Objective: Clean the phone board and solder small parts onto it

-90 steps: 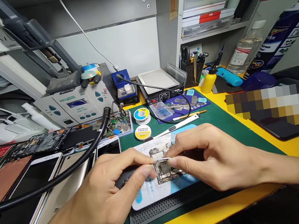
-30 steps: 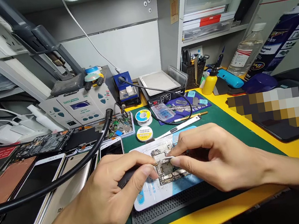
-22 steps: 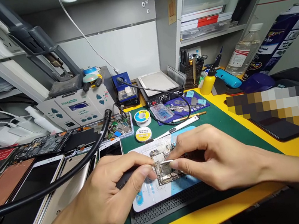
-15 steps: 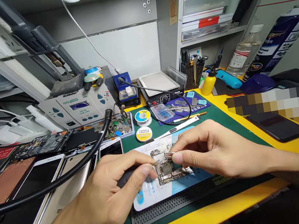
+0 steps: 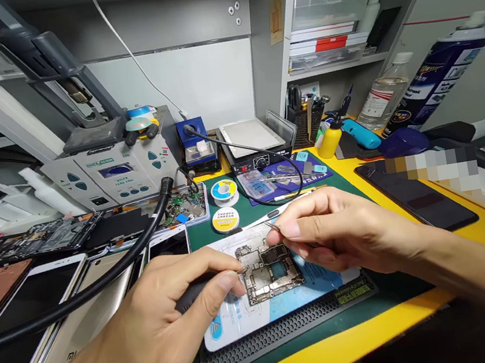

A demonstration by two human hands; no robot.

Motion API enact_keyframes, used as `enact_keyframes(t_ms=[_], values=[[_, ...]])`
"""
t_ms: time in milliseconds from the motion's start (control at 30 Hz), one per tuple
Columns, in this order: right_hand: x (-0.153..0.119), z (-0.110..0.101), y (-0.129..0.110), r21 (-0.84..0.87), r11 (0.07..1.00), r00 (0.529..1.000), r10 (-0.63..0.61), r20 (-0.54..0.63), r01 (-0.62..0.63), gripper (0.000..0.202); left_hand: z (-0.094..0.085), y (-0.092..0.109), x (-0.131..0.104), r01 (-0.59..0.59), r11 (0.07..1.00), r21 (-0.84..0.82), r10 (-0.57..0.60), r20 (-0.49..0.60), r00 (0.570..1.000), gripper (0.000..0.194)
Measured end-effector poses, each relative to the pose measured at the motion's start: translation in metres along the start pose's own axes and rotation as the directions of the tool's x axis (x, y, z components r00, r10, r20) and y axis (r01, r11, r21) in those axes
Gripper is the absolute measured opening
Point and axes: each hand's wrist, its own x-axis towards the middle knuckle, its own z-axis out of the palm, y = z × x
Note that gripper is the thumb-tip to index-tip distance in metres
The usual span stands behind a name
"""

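My left hand (image 5: 185, 313) has its thumb and index finger pinched at the left edge of a phone circuit board (image 5: 258, 280). A dark handle-like object (image 5: 191, 297) shows partly behind those fingers; I cannot tell whether the hand grips it. The board lies on a white and blue printed mat (image 5: 216, 247), with blue showing through its central opening. Above the board's upper right, my right hand (image 5: 332, 225) pinches a small thin metal piece (image 5: 272, 226). Its exact kind is too small to make out, and it is apart from the board.
A black hose (image 5: 103, 289) arches over several phones (image 5: 30, 325) at left. Behind stand a hot-air station (image 5: 116, 171), solder spools (image 5: 224, 190) and a heating plate (image 5: 254, 137). A yellow bottle (image 5: 330, 140) and a dark phone (image 5: 415, 197) are at right.
My right hand has lifted away from the board with the small metal piece, uncovering the board's upper right part. My left hand stays at the board's left edge. The view has shifted slightly.
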Motion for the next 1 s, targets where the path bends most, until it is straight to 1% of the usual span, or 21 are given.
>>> enact_keyframes(t_ms=[100,233,500,733,800,833,867,900,933,967,1000], values=[[0.0012,0.0005,-0.0015,0.068,0.998,1.0,0.018,-0.001,-0.018,0.017,-0.0004,0.0008,0.0007,-0.005,1.0,-0.01,0.005,-0.003,1.0,0.016],[0.0022,0.0019,-0.0039,0.098,0.994,0.998,0.047,-0.028,-0.044,0.017,0.0006,-0.0004,0.0008,-0.006,1.0,-0.009,0.006,-0.017,1.0,0.016],[0.001,0.0031,-0.0056,0.102,0.992,0.996,0.075,-0.05,-0.069,0.019,0.0003,-0.0017,-0.0017,-0.014,1.0,0.0,0.014,-0.022,1.0,0.016],[0.0013,0.003,-0.0067,0.104,0.992,0.996,0.082,-0.042,-0.077,0.019,0.0013,-0.0025,-0.0021,-0.006,1.0,0.001,0.006,-0.012,1.0,0.016],[0.0005,0.0024,-0.0067,0.087,0.993,0.995,0.088,-0.053,-0.083,0.022,0.0009,-0.0017,-0.0014,-0.011,1.0,0.005,0.011,-0.019,1.0,0.015],[-0.0001,0.0024,-0.0064,0.042,0.996,0.995,0.075,-0.059,-0.073,0.024,0.0005,-0.0009,-0.0007,-0.01,1.0,0.008,0.01,-0.021,1.0,0.015],[-0.001,0.0028,-0.0057,-0.045,0.998,0.997,0.033,-0.075,-0.037,0.025,0.0002,0.0002,0.0001,-0.006,1.0,0.009,0.006,-0.025,1.0,0.014],[-0.0018,0.0035,-0.0047,-0.179,0.983,0.995,-0.042,-0.093,0.024,0.024,0.0,0.0013,0.0011,-0.001,1.0,0.006,0.002,-0.024,1.0,0.015],[-0.0026,0.0048,-0.0031,-0.345,0.932,0.984,-0.151,-0.1,0.108,0.02,-0.0002,0.0024,0.0021,0.006,1.0,0.003,-0.006,-0.019,1.0,0.017],[-0.0033,0.0063,-0.0011,-0.511,0.836,0.958,-0.277,-0.077,0.201,0.015,-0.0002,0.0033,0.0029,0.011,1.0,-0.004,-0.011,-0.011,1.0,0.018],[-0.0036,0.008,0.0014,-0.645,0.709,0.919,-0.394,-0.026,0.286,0.011,-0.0001,0.0039,0.0034,0.018,1.0,-0.01,-0.018,-0.005,1.0,0.02]])
